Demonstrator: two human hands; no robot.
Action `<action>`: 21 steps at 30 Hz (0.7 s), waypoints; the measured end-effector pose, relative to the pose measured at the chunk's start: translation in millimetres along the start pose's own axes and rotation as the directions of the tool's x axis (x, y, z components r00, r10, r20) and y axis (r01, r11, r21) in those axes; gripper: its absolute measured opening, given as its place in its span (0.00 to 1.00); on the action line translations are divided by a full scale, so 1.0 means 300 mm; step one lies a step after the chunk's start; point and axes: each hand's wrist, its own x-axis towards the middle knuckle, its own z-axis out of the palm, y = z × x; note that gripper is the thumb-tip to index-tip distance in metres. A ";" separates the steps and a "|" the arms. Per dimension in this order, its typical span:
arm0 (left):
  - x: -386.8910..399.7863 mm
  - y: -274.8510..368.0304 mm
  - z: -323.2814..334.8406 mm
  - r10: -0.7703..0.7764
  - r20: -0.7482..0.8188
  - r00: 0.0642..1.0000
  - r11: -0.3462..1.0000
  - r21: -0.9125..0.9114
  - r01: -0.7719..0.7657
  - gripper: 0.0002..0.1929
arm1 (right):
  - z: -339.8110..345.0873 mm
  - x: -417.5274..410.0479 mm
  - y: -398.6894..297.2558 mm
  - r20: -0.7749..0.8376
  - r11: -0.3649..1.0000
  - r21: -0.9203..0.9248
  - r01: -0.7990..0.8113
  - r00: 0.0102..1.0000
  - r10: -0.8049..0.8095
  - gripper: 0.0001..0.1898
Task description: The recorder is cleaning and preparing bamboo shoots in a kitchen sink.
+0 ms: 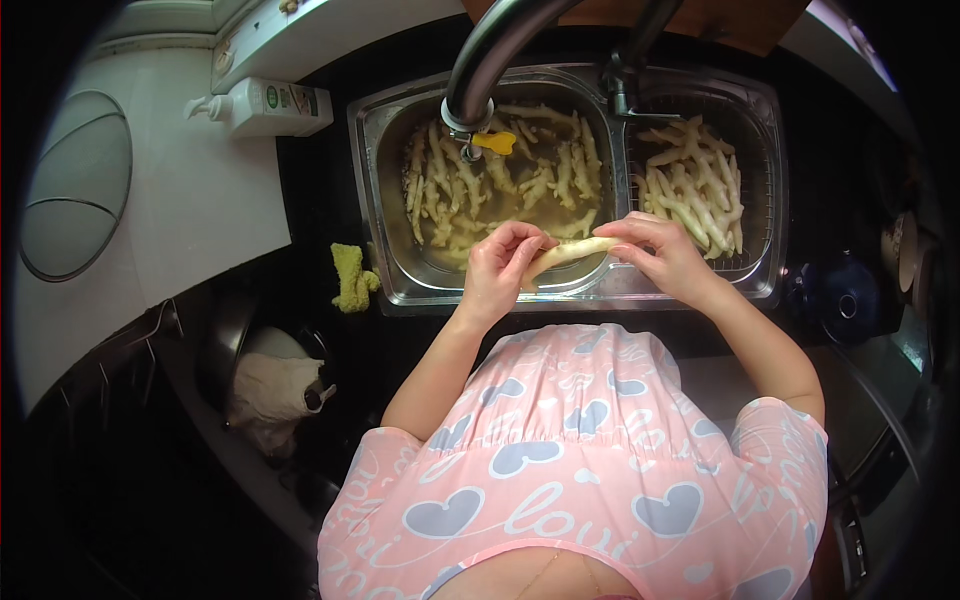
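Note:
A pale chicken foot [574, 251] spans between my two hands above the front edge of the double steel sink. My left hand [504, 268] pinches its left end, and my right hand [660, 251] grips the right end between thumb and fingers. Many more chicken feet [469, 184] lie in cloudy water in the left basin. In the right basin a pile of paler chicken feet [694, 187] rests on a wire rack [759, 225]. The fingers of my left hand partly cover the held foot.
A curved faucet [499, 52] with a yellow tab overhangs the left basin. Left of the sink [367, 225] lies a green cloth [350, 277]; a white pump bottle [277, 109] lies farther back. A dark blue lidded pot [847, 296] is at the right. A cloth-covered item sits lower left.

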 end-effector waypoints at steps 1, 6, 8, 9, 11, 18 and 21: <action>0.002 0.000 0.000 -0.001 0.014 1.000 1.000 -0.027 0.001 0.06 | -0.004 0.000 0.002 0.000 1.000 -0.013 0.023 1.000 -0.023 0.13; -0.005 0.021 0.015 -0.009 0.062 0.998 0.976 0.216 -0.005 0.06 | -0.018 0.010 -0.002 0.068 0.997 -0.069 0.023 0.998 -0.019 0.12; -0.004 0.015 0.011 -0.044 0.046 0.998 0.990 0.136 0.038 0.06 | -0.024 0.020 -0.020 0.080 0.999 -0.051 0.019 0.997 -0.014 0.12; -0.003 0.017 0.010 -0.059 0.039 0.998 0.996 0.075 0.056 0.05 | -0.028 0.026 -0.026 0.086 0.999 -0.042 0.017 0.996 -0.013 0.11; -0.004 0.023 0.010 -0.046 0.061 0.997 0.996 0.079 0.041 0.05 | -0.037 0.033 -0.027 0.100 0.997 -0.060 0.043 0.994 -0.037 0.11; 0.003 0.026 0.000 -0.113 0.109 0.988 0.987 -0.100 0.124 0.08 | -0.049 0.047 -0.041 0.136 0.978 -0.128 0.167 0.979 -0.149 0.12; 0.017 0.012 0.003 -0.137 0.279 0.950 0.990 0.013 0.139 0.10 | -0.027 0.049 -0.031 0.139 0.971 -0.099 0.219 0.969 -0.205 0.14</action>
